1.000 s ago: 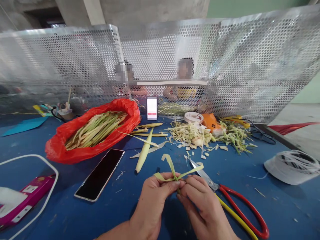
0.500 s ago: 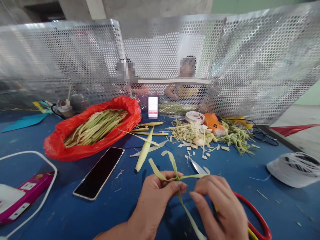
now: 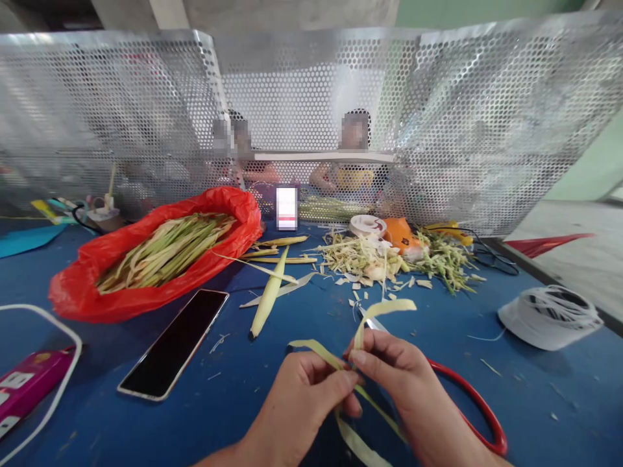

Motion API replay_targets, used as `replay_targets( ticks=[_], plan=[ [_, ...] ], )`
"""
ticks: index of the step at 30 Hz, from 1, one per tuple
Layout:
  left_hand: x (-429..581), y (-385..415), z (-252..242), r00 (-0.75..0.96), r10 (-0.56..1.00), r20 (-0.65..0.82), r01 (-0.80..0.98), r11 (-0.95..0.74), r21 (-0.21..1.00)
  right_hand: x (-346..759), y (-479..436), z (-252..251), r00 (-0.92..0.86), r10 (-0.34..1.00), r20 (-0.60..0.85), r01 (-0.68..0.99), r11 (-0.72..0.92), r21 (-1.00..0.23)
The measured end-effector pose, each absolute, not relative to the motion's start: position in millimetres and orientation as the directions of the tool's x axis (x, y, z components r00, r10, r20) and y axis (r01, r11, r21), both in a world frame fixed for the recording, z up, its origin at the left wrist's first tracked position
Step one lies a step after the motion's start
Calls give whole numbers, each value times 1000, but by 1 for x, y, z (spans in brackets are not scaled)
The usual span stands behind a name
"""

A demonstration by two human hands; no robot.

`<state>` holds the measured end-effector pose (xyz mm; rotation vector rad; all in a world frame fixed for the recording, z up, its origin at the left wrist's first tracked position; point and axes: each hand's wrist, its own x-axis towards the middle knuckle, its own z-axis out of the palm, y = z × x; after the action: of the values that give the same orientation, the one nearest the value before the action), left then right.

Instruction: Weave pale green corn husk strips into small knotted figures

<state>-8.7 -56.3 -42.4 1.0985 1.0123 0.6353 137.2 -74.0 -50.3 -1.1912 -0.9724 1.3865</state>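
Pale green leaf strips cross between my two hands, with ends sticking up and trailing below. My left hand pinches them between thumb and fingers where they meet. Close beside it, my right hand pinches an upright strip, its fingertips almost touching the left thumb. My fingers hide the crossing itself. Scissors with a red handle lie under my right hand, a bit of blade showing past the knuckles. Beyond my left hand, a pale, pointed folded leaf rests on the blue table.
A red plastic bag full of leaf strips stands at left, near a phone and a purple power strip. Leaf scraps, a tape roll and a white spool sit rightward. A perforated screen separates people opposite.
My right hand has moved left and forward to my left hand and taken hold of a strip, now raised upright. The view has shifted slightly right.
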Motion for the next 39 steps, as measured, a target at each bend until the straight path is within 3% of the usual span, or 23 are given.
replay_targets(
  ticks=[6,9,11,13,15,16,18,20,23,27,31,35,39],
  plan=[
    [-8,-57,-46,412,851,-327,145,293,945,135,-71,-59,118,986,-118,-160,-99,-982],
    [-7,-56,-49,381,864,-329,179,280,943,142,-66,-59,108,992,-59,81,-68,-994],
    [-7,-55,-49,356,873,-332,176,286,942,150,-64,-55,151,985,87,353,29,-935],
    [-7,-55,-47,338,879,-336,160,298,941,157,-64,-49,191,909,372,586,198,-786],
    [-7,-56,-46,356,871,-338,168,296,940,159,-67,-43,91,788,609,716,373,-590],
    [-6,-56,-45,386,859,-336,180,287,941,157,-69,-41,9,751,660,731,445,-517],
    [-6,-59,-45,445,832,-330,210,262,942,152,-71,-40,-139,763,631,683,535,-497],
    [-5,-61,-46,474,814,-336,242,246,939,145,-72,-42,-205,837,507,599,517,-611],
    [-4,-64,-48,474,806,-355,290,238,927,139,-72,-47,-191,914,358,505,404,-763],
    [-5,-65,-50,475,807,-350,307,221,926,138,-75,-51,-101,952,289,473,302,-828],
    [-4,-66,-50,490,794,-360,291,240,926,138,-76,-55,-45,951,307,477,290,-829],
    [-3,-64,-47,492,786,-374,127,360,924,143,-73,-51,-47,910,411,502,377,-778],
    [-6,-60,-41,446,797,-407,-58,479,876,158,-67,-39,193,906,376,537,223,-813]
  ],
)
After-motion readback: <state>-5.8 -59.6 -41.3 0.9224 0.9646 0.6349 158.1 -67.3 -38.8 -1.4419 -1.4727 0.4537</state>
